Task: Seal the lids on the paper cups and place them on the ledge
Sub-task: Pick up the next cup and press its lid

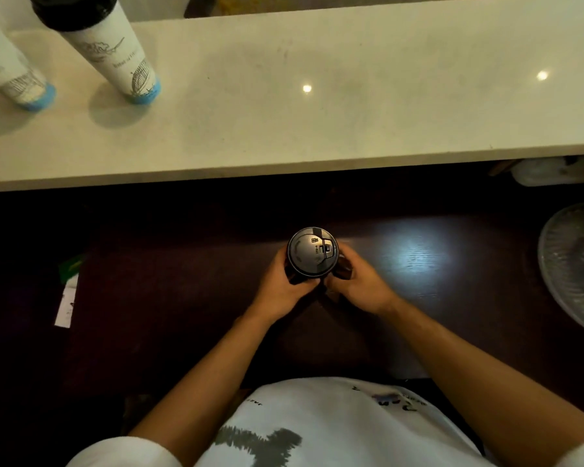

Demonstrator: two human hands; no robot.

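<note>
Both hands wrap a paper cup with a round black plastic lid (312,251) over the dark wooden counter (418,298): left hand (280,286) and right hand (359,284) curled round its sides, the cup body seemingly hidden beneath. Beyond the fingertips, two lidded white cups (110,52) stand on the pale stone ledge (351,106); a wire-mesh fan (573,264) sits right.

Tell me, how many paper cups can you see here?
3. Two stand on the white ledge at far left: the lidded cup and the edge cup, partly cut off. The third cup sits below between both hands. More may be out of view.
</note>
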